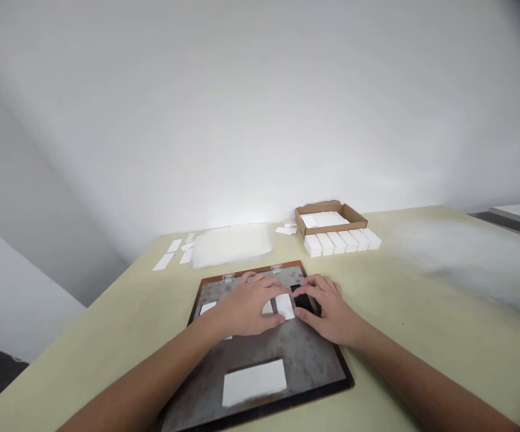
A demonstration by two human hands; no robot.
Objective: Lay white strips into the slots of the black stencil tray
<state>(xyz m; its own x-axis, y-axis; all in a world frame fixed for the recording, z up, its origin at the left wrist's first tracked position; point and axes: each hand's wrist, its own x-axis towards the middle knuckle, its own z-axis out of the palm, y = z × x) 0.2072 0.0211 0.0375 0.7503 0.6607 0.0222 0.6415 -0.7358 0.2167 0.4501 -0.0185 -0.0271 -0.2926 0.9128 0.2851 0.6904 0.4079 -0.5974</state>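
While the left hand [244, 306] and right hand [327, 309] lie spread on cards [285, 306], a cardboard tray [331, 223] holds white sheets [325, 219].

No legible txt or labels

White piece [208, 308] mostly hidden under left hand [246, 306]

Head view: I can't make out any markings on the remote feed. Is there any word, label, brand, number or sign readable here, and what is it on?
No readable text shows anywhere in this view.
Cardboard tray: no marks visible.
White blocks: none visible, though too small to be sure.
Hinged metal board: no marks visible.
White card on that board: no marks visible.
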